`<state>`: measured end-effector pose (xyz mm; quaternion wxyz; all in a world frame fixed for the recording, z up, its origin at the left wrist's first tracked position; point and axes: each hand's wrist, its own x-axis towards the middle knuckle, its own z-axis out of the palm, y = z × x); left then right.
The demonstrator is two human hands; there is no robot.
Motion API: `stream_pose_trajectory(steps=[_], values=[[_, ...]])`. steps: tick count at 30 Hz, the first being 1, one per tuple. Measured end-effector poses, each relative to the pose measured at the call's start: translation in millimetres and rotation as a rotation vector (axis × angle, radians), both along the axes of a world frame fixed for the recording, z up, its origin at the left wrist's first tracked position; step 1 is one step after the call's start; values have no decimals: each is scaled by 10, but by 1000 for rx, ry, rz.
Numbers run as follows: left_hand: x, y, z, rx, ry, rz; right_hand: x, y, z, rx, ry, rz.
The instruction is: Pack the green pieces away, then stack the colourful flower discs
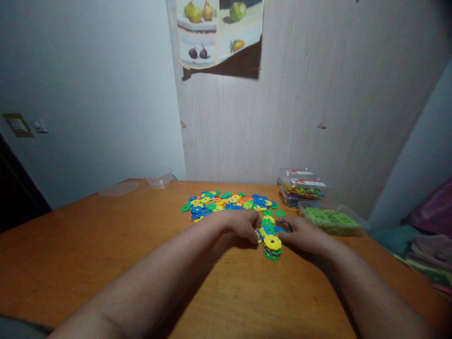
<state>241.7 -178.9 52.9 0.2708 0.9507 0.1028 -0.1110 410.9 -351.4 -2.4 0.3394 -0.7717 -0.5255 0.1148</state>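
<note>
Where hands [275,230] meet, discs [272,247] stack

Two hands [243,225], three plastic boxes [305,186], one stack of discs [272,248], one lid [119,189].

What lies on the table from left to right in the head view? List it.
Flat clear lid → clear cup → spread of coloured discs → left hand → stacked discs → right hand → tub of green discs.

Both forearms reaching forward, left hand [243,225] and right hand [303,234] curled, fingertips close together
</note>
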Motion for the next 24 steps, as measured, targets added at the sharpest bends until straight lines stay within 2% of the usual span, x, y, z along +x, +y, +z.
stream_pose_trajectory(steps=[3,10,16,24], values=[[-50,-63,-63,70,1,21,29,-12,7,-10,-29,-68],[-88,-193,-201,161,-87,131,36,-30,21,87,-132,-190],[-174,-274,-272,143,-116,180,33,-63,42,106,-101,-213],[-437,-357,-271,187,-140,201,18,-124,137,131,-118,-225]])
